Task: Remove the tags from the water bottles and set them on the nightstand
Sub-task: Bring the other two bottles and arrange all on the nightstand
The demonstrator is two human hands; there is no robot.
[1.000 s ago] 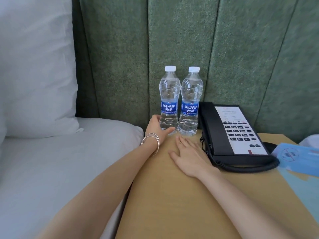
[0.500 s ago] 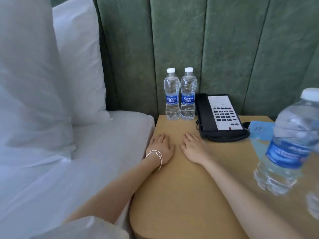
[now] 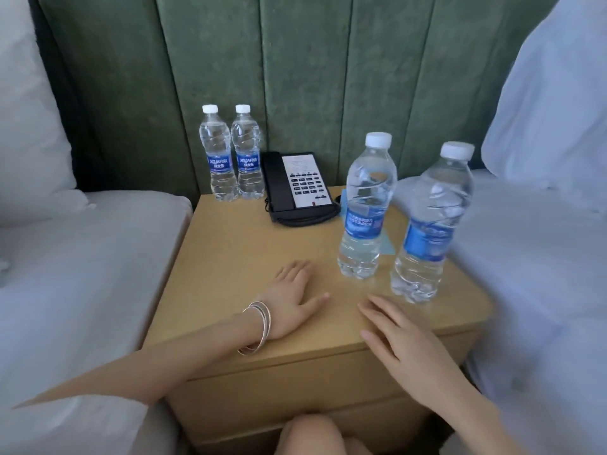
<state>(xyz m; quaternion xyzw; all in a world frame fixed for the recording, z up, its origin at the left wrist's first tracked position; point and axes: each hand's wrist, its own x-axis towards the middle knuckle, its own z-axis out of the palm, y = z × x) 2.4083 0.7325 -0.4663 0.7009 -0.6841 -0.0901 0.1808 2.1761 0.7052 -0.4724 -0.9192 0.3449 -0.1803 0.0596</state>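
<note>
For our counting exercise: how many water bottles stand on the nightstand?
4. A back pair stands left of the phone: left bottle, right bottle. A nearer pair stands at the right: inner bottle, outer bottle. None seems hidden.

4 water btls (image 3: 366,205), 1 phone (image 3: 297,185), 1 nightstand (image 3: 230,257), 2 hands (image 3: 292,303), 2 pillows (image 3: 29,126), 1 blue card (image 3: 389,246)

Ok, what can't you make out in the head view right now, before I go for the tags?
- Left front bottle and right front bottle: blurred, so the label print is unreadable and no tag can be made out.
- Blue card: mostly hidden behind the left front bottle.
- Telephone: faceplate print too small to read.
- Right forearm: cut off by the bottom edge.
</note>
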